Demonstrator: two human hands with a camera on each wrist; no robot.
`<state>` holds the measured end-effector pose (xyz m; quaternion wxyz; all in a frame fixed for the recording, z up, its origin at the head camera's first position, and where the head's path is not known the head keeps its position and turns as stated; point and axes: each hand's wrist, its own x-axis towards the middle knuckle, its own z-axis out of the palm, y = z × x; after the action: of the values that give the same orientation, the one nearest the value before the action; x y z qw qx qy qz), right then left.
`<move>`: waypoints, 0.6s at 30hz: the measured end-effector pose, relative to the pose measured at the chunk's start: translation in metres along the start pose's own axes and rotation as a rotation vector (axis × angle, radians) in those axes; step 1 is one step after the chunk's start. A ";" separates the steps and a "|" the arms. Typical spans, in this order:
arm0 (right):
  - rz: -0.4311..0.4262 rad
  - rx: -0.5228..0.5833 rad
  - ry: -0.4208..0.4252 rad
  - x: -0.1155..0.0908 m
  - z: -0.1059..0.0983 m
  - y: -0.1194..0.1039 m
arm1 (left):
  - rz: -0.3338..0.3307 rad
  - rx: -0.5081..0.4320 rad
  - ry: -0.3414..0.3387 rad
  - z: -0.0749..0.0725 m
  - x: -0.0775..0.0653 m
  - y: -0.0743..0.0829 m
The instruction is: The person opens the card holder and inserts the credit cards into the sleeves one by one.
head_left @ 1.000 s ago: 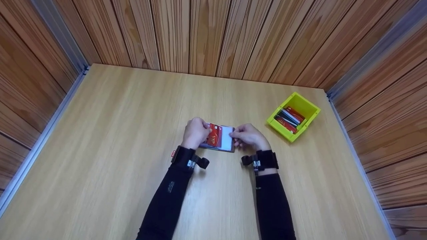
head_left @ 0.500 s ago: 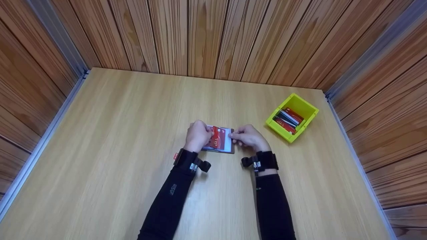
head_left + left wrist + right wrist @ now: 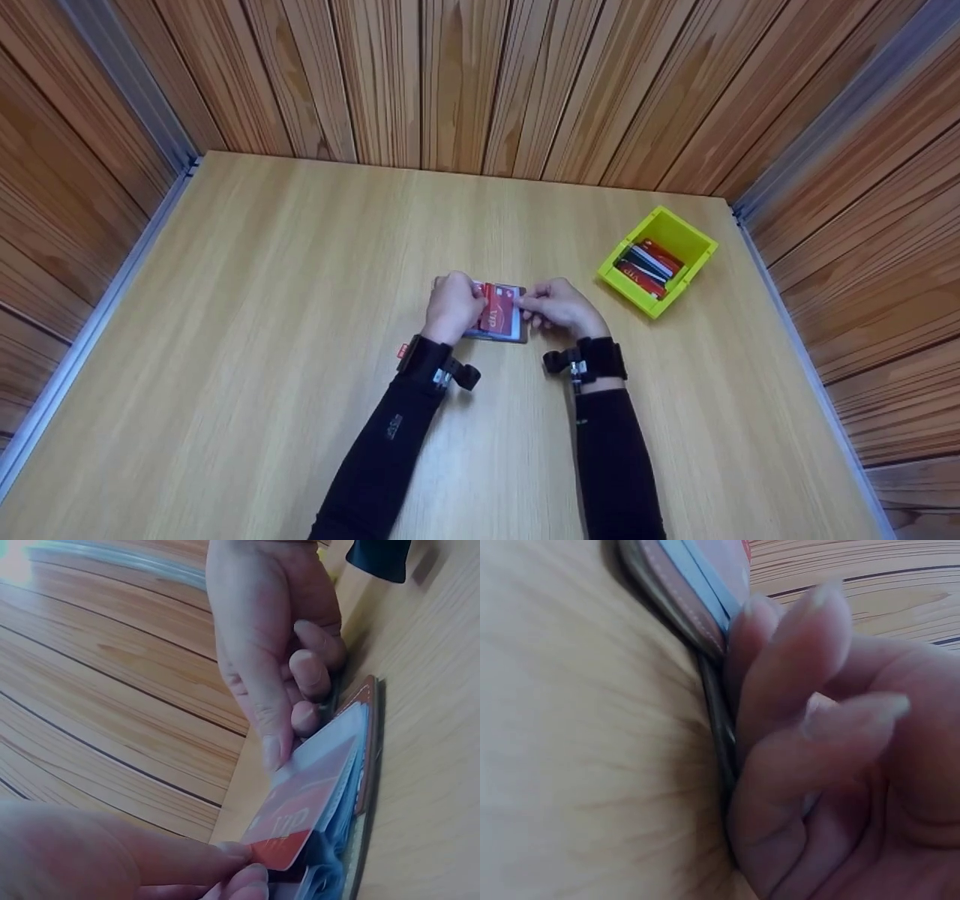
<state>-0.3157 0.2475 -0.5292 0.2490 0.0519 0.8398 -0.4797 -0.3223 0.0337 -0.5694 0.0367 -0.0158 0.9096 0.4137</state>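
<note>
A card holder (image 3: pixel 523 334) lies open on the table in the head view, with a brown stitched cover (image 3: pixel 365 701) and a stack of clear plastic sleeves. Between thumb and fingers, my left hand (image 3: pixel 453 306) pinches the left end of a red VIP card (image 3: pixel 499 311). Most of that card lies under the clear plastic of the top sleeve; its bright red end (image 3: pixel 285 849) sticks out by the left fingertips. My right hand (image 3: pixel 559 306) grips the holder's right edge, thumb on the top sleeve. Its other fingers curl beside the cover (image 3: pixel 667 585).
To the right at the back stands a yellow-green bin (image 3: pixel 705 259) holding several cards (image 3: pixel 649 268), some red and some dark. Wooden plank walls (image 3: pixel 457 90) border the table (image 3: pixel 300 247) at the back and both sides.
My left hand has moved right, sliding the VIP card farther under the sleeve's plastic toward the right hand. The right hand keeps its place at the holder's edge.
</note>
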 end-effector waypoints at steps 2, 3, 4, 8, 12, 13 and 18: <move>-0.004 0.013 -0.004 0.001 0.001 0.000 | 0.011 0.005 0.012 -0.002 -0.003 0.003; -0.005 0.021 -0.004 0.001 0.001 0.001 | 0.006 -0.002 0.017 -0.003 -0.005 0.004; -0.005 0.032 -0.002 0.002 0.002 0.001 | -0.002 -0.009 0.020 -0.004 -0.006 0.005; 0.004 0.056 0.006 0.002 0.004 0.003 | -0.054 -0.038 0.007 -0.002 -0.007 0.005; 0.019 0.094 0.002 0.002 0.006 0.004 | -0.034 -0.006 0.006 0.001 -0.007 0.002; 0.024 0.108 0.003 0.002 0.006 0.004 | -0.014 0.001 0.009 0.002 -0.007 0.002; 0.031 0.150 0.010 0.005 0.003 0.003 | 0.051 0.002 0.018 0.001 -0.007 0.006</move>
<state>-0.3175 0.2457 -0.5349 0.2475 0.0858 0.8017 -0.5372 -0.3151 0.0382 -0.5652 0.0179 0.0036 0.9103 0.4135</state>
